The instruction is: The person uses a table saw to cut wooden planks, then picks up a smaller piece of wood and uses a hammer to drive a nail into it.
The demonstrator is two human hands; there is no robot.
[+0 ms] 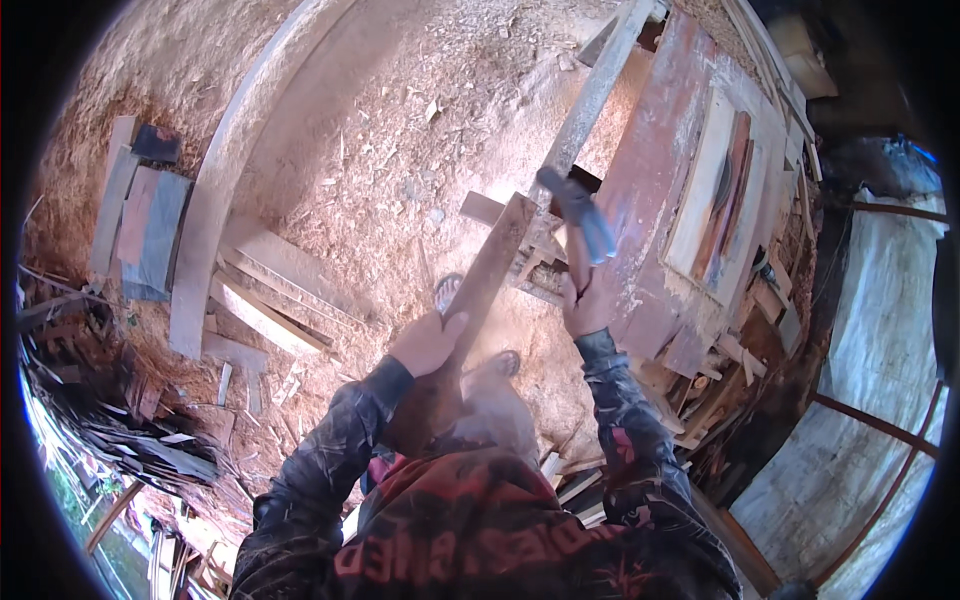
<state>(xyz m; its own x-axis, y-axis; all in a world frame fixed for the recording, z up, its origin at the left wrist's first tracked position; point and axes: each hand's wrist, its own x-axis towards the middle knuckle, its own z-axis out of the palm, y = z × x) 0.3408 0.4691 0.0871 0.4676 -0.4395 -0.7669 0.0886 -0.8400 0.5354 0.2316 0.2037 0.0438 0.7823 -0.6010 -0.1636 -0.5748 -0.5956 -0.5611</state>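
Observation:
My left hand (pixel 428 343) is closed around the edge of a long brown wooden board (pixel 492 255). The board slants from my lap up toward the workbench, and its far end lies close to the bench's left edge. In my right hand (pixel 585 306) is a hammer (pixel 577 208), gripped by its wooden handle. Its dark and bluish-grey head hangs just right of the board's far end, apart from the board as far as I can see. Below the hammer, short wood pieces (pixel 540 272) sit beside the bench.
The reddish plank workbench (pixel 650 200) stands on the right, with loose boards (pixel 705 190) on it. A long timber beam (pixel 225 160) and stacked planks (pixel 150 230) lie at the left. Wood shavings (pixel 430 110) cover the ground. Scrap wood (pixel 130 420) is heaped at lower left.

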